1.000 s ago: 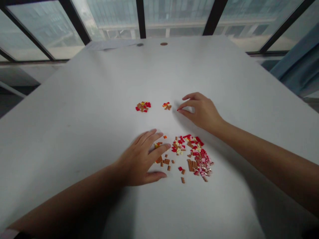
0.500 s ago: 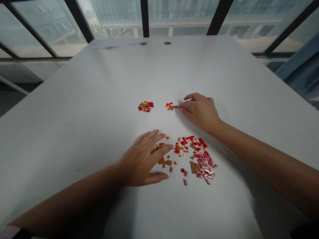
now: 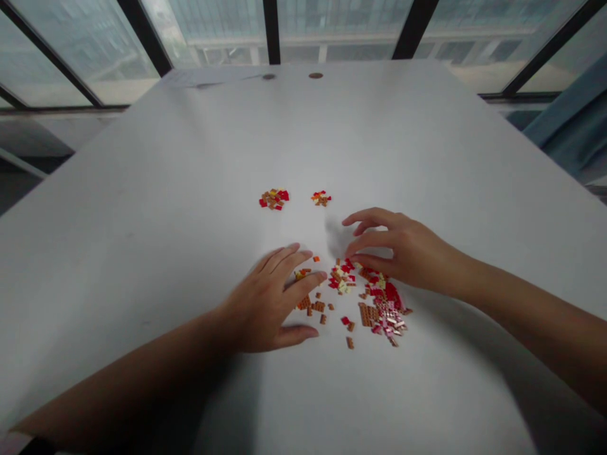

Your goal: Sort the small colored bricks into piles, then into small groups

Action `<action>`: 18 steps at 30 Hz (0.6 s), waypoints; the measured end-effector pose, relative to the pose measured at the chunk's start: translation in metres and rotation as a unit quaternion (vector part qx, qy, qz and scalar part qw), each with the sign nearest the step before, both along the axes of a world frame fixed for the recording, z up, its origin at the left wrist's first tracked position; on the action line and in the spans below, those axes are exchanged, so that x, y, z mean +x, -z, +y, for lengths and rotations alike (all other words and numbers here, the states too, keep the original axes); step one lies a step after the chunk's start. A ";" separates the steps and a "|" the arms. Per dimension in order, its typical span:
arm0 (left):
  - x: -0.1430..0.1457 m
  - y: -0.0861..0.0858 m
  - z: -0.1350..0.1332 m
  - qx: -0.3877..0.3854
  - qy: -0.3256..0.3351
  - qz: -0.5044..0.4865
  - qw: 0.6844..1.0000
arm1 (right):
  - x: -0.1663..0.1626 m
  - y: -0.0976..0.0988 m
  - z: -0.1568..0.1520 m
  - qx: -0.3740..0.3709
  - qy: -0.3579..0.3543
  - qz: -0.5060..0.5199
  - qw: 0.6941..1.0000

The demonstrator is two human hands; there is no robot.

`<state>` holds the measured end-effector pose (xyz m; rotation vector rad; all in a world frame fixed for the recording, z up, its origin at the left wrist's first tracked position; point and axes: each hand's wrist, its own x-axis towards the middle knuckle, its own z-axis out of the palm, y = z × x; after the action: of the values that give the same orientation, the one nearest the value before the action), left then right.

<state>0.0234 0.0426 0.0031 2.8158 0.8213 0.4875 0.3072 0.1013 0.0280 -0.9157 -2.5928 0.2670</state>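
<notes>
A loose pile of tiny red, brown, cream and pink bricks [image 3: 374,300] lies on the white table [image 3: 190,189]. My left hand [image 3: 270,303] rests flat on the table at the pile's left edge, fingers spread over a few brown and orange pieces. My right hand [image 3: 403,249] hovers over the pile's far edge with its fingers curled and apart, and nothing visible in them. Two small sorted heaps sit farther back: a red and brown one [image 3: 274,198] and a smaller red and orange one [image 3: 321,198].
Two small round dark marks [image 3: 313,75] lie near the table's far edge, next to a sheet of paper [image 3: 203,79]. Large windows with black frames stand behind. A blue-grey fabric shape [image 3: 569,126] is off the table's right side.
My right hand has drawn back from the smaller far heap, where it set down a red piece, to the main pile. My left hand has stayed in place.
</notes>
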 end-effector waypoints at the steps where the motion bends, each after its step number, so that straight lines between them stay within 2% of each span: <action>1: 0.000 0.000 0.000 0.001 0.000 0.001 1.000 | 0.000 0.001 -0.002 0.003 -0.001 -0.008 1.000; 7: 0.000 0.000 0.000 0.009 0.004 -0.001 1.000 | 0.005 0.006 -0.006 0.026 0.027 -0.050 0.998; 11: 0.000 0.000 0.001 0.006 0.004 0.001 1.000 | 0.009 0.005 -0.010 0.039 0.039 -0.039 0.998; 18: -0.001 0.000 0.000 0.002 0.001 0.004 1.000 | 0.006 0.004 -0.014 0.004 0.043 -0.050 0.998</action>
<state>0.0227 0.0429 0.0032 2.8239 0.8192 0.4777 0.3135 0.0873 0.0238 -1.0614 -2.6343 0.1921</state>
